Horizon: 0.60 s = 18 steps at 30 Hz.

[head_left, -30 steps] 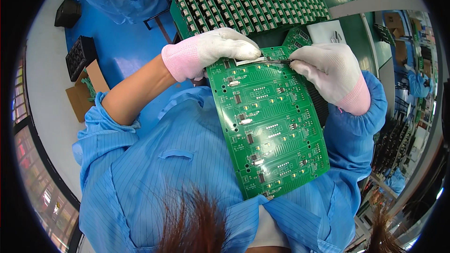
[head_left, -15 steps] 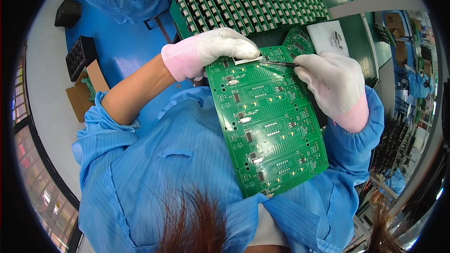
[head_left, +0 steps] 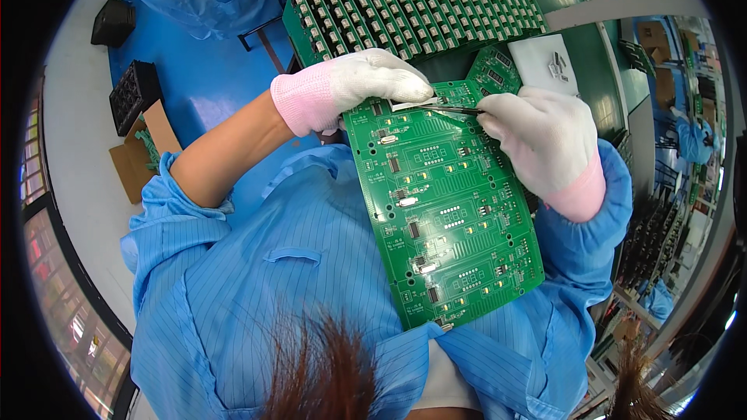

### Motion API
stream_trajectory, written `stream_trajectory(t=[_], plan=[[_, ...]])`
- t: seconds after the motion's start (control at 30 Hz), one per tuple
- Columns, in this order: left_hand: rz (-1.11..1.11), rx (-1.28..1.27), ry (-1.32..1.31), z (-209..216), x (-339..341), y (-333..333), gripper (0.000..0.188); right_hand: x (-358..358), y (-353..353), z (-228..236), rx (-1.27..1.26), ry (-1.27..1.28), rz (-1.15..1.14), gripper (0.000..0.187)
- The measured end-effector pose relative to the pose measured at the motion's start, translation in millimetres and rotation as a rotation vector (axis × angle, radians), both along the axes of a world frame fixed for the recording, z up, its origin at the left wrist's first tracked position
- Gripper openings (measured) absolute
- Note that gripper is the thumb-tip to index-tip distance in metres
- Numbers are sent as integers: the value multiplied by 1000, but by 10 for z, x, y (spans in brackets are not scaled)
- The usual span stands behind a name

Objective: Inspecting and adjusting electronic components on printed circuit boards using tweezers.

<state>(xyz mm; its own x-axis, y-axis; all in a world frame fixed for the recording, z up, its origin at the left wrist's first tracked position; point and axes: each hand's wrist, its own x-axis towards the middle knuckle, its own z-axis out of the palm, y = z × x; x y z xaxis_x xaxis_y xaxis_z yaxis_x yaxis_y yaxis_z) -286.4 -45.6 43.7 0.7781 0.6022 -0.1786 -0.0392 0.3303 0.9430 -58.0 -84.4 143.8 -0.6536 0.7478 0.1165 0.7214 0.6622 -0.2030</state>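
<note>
A long green circuit board (head_left: 436,210) slants from the middle of the view down against my blue smock. Several repeated sections with chips, crystals and printed digit outlines run along it. My left hand (head_left: 373,82), in a white glove with a pink cuff, lies over its far left end. Its fingers are bent together, and the fingertips pinch a small white-edged rectangular part (head_left: 408,104) at the board's surface. In my gloved right hand (head_left: 545,136) are dark tweezers (head_left: 459,110), gripped between thumb and fingers. Their tips reach the white-edged part beside my left fingertips.
Beyond my hands stand closely packed rows of upright green boards (head_left: 420,8). Another green board (head_left: 495,70), bearing dark displays, lies near a white pad (head_left: 542,62) with small loose parts (head_left: 558,68). Black crates (head_left: 134,97) and an open carton (head_left: 148,148) sit at far left.
My right hand and the tweezers have shifted slightly left, closer to my left fingertips. My left hand and the circuit board have barely moved.
</note>
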Motion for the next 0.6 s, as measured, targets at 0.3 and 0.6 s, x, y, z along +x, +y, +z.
stream_trajectory(t=[0.3,0.6], plan=[[-40,10,53,-2,-65,27,29,107,156,-73,-272,128,56,15],[349,-32,-38,221,-40,10,27,762,-215,-245,-367,637,-682,26]])
